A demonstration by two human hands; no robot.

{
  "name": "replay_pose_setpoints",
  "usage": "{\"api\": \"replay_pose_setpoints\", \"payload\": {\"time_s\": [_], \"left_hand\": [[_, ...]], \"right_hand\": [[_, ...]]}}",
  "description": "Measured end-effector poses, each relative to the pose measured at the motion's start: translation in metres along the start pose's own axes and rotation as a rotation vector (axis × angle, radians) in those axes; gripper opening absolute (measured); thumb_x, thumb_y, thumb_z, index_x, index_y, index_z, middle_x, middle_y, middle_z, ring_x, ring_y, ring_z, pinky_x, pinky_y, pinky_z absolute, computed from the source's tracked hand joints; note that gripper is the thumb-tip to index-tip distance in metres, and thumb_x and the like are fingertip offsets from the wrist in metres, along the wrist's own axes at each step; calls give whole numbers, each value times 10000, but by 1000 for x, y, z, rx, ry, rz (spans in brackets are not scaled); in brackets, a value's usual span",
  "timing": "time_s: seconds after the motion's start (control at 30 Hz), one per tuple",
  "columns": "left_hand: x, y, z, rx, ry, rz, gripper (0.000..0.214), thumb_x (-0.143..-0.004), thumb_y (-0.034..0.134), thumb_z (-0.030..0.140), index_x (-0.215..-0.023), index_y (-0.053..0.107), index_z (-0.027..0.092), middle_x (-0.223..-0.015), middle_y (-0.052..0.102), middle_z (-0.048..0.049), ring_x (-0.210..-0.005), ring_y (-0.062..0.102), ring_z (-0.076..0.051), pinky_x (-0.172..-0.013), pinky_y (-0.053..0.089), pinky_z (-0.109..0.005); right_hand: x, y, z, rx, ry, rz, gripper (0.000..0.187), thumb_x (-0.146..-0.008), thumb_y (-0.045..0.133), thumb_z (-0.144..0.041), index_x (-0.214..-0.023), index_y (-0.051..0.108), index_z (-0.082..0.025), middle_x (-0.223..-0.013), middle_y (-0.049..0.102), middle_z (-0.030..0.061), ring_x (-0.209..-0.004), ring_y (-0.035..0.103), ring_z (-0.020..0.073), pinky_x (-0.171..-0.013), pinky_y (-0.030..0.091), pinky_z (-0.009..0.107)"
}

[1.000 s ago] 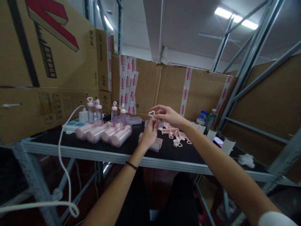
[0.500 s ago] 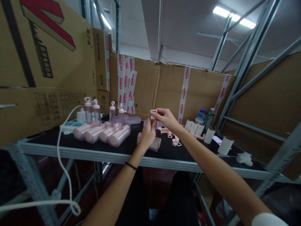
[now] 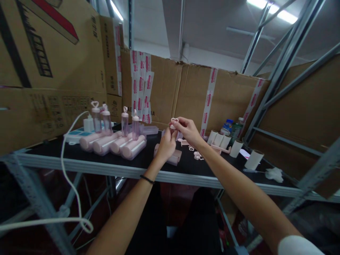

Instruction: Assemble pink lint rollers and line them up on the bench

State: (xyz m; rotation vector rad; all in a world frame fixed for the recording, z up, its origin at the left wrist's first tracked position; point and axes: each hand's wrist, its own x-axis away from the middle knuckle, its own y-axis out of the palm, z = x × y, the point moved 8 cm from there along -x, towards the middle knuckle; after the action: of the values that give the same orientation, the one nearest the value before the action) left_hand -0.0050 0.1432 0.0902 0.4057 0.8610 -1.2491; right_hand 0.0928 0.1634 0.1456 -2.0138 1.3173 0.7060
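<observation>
The right hand (image 3: 186,129) pinches a heart-topped piece (image 3: 174,120) at the far side of the curled left hand (image 3: 166,145), its hold hidden, likely fitting, needing steady alignment next.

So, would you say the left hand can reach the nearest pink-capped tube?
Probably yes: nothing visible blocks the left hand from that tube, though that hand seems busy with a pink piece.

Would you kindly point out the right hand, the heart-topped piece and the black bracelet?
Right hand (image 3: 188,131): head view, back of the hand.
Heart-topped piece (image 3: 172,126): head view, just below its loop.
Black bracelet (image 3: 147,179): head view, middle of the band.
</observation>
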Motion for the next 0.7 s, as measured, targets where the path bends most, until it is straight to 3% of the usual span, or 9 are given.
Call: {"api": "replay_pose_setpoints", "payload": {"time_s": [0.43,0.7], "left_hand": [[-3,1,-9,43,7,7,254,-1055,474,361,-1177,612,185,-1060,720,-105,-1122,672,-271,-966,505,-395],[-7,3,-12,91,10,12,328,-1038,508,448,-1240,644,229,-1051,736,-88,-1156,669,-274,-968,532,-408]], "right_hand": [[2,-2,14,-28,-13,9,425,-878,712,-611,-953,745,-194,-893,703,32,-843,631,179,-765,499,269],[-2,-5,3,67,-24,-52,425,-895,680,-620,-906,721,-197,-862,693,32,-837,629,187,-772,500,281]]}}
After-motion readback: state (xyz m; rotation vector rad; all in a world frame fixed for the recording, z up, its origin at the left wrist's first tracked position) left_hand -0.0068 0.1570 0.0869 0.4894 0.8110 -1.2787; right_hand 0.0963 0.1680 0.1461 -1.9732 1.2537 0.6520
